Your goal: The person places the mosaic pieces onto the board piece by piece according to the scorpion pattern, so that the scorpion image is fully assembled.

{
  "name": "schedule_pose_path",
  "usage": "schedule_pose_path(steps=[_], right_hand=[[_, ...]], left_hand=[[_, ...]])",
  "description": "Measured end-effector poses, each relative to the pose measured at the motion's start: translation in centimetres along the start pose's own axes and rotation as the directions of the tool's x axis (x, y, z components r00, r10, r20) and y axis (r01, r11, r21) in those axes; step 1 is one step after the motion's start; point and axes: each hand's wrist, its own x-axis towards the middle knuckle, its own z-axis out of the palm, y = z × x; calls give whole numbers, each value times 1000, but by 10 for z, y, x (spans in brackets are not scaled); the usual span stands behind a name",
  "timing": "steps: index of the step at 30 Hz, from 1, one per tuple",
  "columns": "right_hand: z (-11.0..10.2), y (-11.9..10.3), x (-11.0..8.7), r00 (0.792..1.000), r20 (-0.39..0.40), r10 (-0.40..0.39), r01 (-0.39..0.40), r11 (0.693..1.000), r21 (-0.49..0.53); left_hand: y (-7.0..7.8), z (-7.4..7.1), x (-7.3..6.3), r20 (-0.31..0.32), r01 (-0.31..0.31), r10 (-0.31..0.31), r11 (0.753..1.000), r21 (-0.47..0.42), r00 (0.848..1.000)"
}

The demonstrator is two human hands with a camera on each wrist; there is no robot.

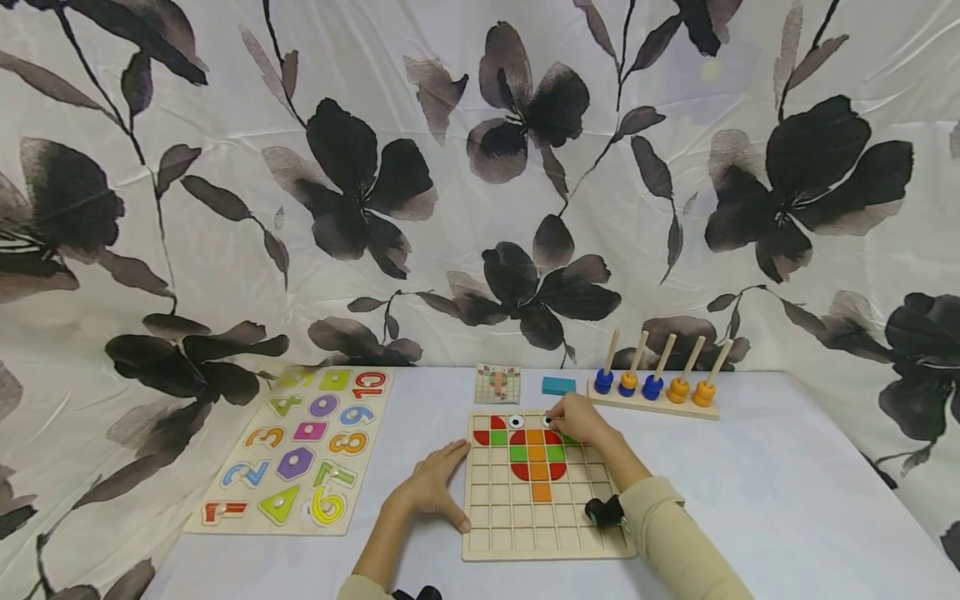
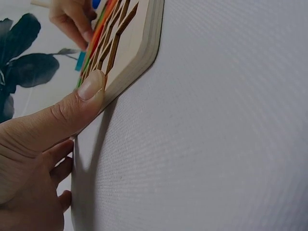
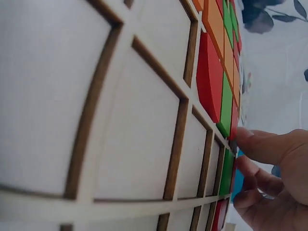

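A wooden grid board [image 1: 498,541] lies on the white table, with red, green and orange tiles set in its upper cells. An orange column [image 1: 539,471] runs down its middle. My right hand [image 1: 579,419] is at the board's top edge, its thumb and fingertips pinching an eye tile [image 1: 548,422], white with a black dot, in the top row. A similar eye tile [image 1: 516,422] sits further left. Fingers partly cover the green tile near that hand. My left hand [image 1: 430,485] rests at the board's left side; its thumb [image 2: 91,86] touches the rim.
Behind the board lie a pattern card [image 1: 498,384] and a blue block [image 1: 558,386]. At the back right stands a peg stand [image 1: 652,402] with blue and orange rings. A number-and-shape puzzle board [image 1: 300,517] lies to the left. A floral cloth [image 1: 465,200] hangs behind the table.
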Motion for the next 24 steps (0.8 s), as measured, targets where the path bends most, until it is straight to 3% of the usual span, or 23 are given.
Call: schedule_pose_path(steps=[5,9,16,24], right_hand=[[-10,7,-13,1000,-9,-27,27,998,54],[-30,15,-33,997,-46,63,-58,994,89],[-66,34,-86,980,-95,177,-170,982,78],[-73,51,-133,952,-72,299,-291,952,98]], left_hand=[[-1,1,1,6,3,-3,1000,-11,1000],[-3,1,1,3,4,-4,1000,-4,1000],[-1,1,2,4,4,-4,1000,-1,1000],[-1,2,2,9,18,-18,1000,2,1000]])
